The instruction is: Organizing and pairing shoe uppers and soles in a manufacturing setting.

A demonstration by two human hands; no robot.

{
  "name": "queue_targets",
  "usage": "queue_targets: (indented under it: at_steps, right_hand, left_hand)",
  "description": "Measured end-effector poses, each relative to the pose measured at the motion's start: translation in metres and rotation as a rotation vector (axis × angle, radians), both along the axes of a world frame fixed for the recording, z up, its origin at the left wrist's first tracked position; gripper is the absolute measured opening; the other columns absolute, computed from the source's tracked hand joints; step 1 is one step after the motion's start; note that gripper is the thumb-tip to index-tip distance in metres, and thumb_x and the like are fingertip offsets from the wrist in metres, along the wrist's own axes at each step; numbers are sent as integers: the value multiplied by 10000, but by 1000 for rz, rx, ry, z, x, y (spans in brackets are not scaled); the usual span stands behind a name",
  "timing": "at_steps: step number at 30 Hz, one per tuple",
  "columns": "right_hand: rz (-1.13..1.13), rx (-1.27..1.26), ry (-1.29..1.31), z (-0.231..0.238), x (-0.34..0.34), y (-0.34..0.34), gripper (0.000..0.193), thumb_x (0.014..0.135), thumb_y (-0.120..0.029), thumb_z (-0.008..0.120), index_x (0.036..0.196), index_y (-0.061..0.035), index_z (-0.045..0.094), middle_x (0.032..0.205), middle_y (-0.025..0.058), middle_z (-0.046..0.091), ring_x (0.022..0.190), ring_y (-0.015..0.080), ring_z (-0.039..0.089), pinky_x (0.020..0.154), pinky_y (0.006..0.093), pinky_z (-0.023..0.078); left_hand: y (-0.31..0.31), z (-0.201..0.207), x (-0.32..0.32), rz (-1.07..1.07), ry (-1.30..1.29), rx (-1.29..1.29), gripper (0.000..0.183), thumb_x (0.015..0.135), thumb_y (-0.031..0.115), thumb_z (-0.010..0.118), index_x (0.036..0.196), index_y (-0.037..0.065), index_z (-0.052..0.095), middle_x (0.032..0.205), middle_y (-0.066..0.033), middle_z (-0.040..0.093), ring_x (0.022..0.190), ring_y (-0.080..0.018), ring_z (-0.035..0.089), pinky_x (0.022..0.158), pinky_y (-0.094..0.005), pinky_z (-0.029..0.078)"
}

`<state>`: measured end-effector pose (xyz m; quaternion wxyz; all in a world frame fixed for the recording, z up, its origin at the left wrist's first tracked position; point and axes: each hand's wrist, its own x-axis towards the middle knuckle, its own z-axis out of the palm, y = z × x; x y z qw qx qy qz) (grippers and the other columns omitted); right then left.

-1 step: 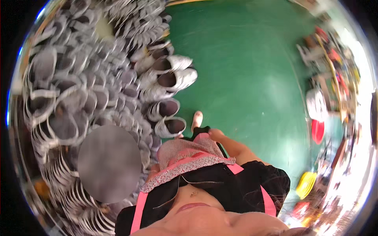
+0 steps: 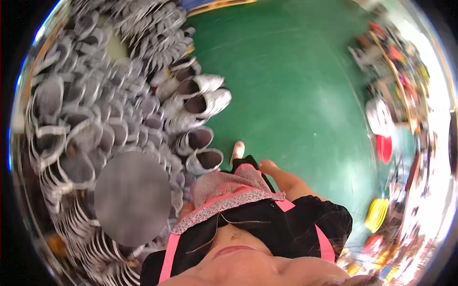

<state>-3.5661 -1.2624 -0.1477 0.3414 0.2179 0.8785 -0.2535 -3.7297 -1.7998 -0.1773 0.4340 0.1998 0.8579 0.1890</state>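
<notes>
My right hand [image 2: 267, 167] hangs beside the pink-and-patterned apron [image 2: 224, 187], over the green floor. Nothing shows in it, but its fingers are too small and smeared to read. On the left side, only a bit of skin of my left arm [image 2: 186, 209] shows beside the apron; the hand itself is hidden. Close to that side rise nested stacks of grey, hollow, rounded shells [image 2: 90, 136] with dark insides. The nearest shell [image 2: 206, 159] on the floor edge lies by my foot [image 2: 238, 151]. I touch none of them visibly.
Green floor [image 2: 286, 95] runs along the right of the stacks. A pallet edge [image 2: 224, 5] lies far ahead. Along the right wall stand a cluttered shelf [image 2: 398, 66], a white sack-like bundle [image 2: 379, 118], a red tub [image 2: 384, 148] and a yellow slotted object [image 2: 377, 214].
The stacks and floor have shifted slightly left in view, and more of the far pallet shows. My right hand sits slightly lower and further right beside the apron.
</notes>
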Motion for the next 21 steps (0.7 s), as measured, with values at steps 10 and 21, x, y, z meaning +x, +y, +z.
queue_targets:
  at_steps: [10, 21]
  right_hand:
    - [-942, 87, -171, 7, 224, -7, 323, 915, -240, 595, 1135, -64, 754, 1167, 212, 734, 1114, 384, 703, 937, 487, 575]
    - [-1365, 153, 410, 54, 387, 77, 250, 938, -317, 606, 1000, -123, 752, 991, 160, 759, 950, 373, 724, 826, 496, 578]
  left_hand:
    - [241, -6, -184, -828, 248, 91, 367, 907, 366, 607, 1031, 65, 777, 1056, -230, 746, 981, -358, 730, 858, -482, 561]
    - [642, 103, -145, -1821, 420, 81, 344, 899, 343, 601, 1006, 72, 783, 1056, -223, 746, 982, -359, 732, 854, -484, 566]
